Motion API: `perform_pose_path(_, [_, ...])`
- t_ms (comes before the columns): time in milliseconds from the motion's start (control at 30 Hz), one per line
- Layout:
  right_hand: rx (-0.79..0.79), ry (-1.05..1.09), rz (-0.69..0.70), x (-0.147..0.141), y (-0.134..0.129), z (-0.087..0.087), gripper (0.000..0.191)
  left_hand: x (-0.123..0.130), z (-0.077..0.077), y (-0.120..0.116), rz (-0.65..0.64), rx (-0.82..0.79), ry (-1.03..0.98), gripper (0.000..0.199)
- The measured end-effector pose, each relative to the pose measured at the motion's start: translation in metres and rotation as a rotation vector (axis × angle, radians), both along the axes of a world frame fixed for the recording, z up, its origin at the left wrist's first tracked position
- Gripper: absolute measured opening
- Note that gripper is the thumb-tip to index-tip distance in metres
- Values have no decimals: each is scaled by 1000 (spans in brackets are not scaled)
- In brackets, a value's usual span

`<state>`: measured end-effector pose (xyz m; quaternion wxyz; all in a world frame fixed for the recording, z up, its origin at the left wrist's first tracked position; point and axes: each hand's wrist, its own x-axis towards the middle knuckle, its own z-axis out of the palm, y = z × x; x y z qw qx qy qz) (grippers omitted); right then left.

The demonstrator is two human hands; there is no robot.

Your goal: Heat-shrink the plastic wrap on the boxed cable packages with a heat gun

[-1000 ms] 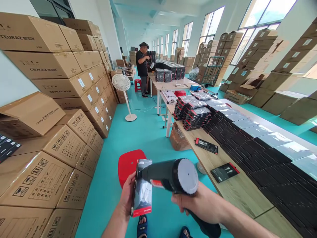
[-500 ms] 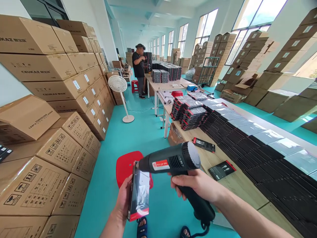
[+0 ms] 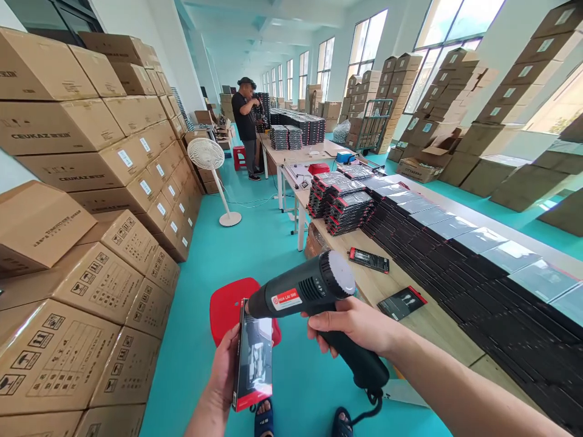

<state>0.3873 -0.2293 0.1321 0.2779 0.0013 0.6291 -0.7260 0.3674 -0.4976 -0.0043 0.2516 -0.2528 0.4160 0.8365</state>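
My left hand [image 3: 223, 364] is closed round the left edge of a slim black and red retail box [image 3: 255, 364], held upright with its glossy front towards me. My right hand [image 3: 348, 325] grips the handle of a dark heat gun [image 3: 303, 288] with a red and white label. The gun's nozzle points left, at the top end of the box; whether it touches cannot be made out. From the handle's base a black cord runs down. Behind the box stands a red plastic stool [image 3: 223, 309], partly hidden.
At right, a wooden table [image 3: 364, 285] bears two flat packages [image 3: 403, 303], piles of red-edged boxes [image 3: 348, 209] and long rows of black boxes [image 3: 455, 261]. Cartons [image 3: 113, 291] are stacked at left. Farther off are a white fan [image 3: 207, 155] and a person [image 3: 246, 127] standing by another table.
The view has swung slightly to the right. The heat gun is tilted a little more, its rear end turned upward, with the nozzle still at the box's top. Both hands keep their hold.
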Motion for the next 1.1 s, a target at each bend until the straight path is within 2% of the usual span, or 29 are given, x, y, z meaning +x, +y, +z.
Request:
perform_pose_path(200, [114,14,-83,-3,13,-6,24,-1,15,2,-4,34,0,44])
perform_pose_path(267, [123,6,7,3,17,-6,21,-1,16,2,19,42,17,43])
perform_pose_path(400, [225,-77,297,19,18,-2,9,-4,11,0,54,64,-17,39])
perform_pose_path(467, [271,-92,342,22,17,-1,7,-6,8,-1,57,75,-26,40])
perform_pose_path(633, [226,11,54,19,11,2,16,-7,10,-2,41,57,20,42])
perform_pose_path(700, [218,-7,94,22,10,0,15,-8,12,-1,44,52,-2,44])
perform_pose_path(800, [223,-138,295,34,8,-8,6,-12,13,-2,84,75,-28,51])
perform_pose_path(833, [219,-165,319,38,8,-12,6,-13,12,-4,93,96,-26,53])
perform_pose_path(900, [201,-187,226,45,7,-18,11,-15,11,-8,98,126,-10,56])
perform_pose_path(1000, [161,-161,-41,51,6,-24,26,-16,7,-14,101,129,21,57])
perform_pose_path(1033, [146,-166,-59,53,5,-25,28,-18,5,-15,121,128,37,56])
perform_pose_path(1100, [102,-176,48,58,4,-28,25,-21,0,-18,204,125,79,54])
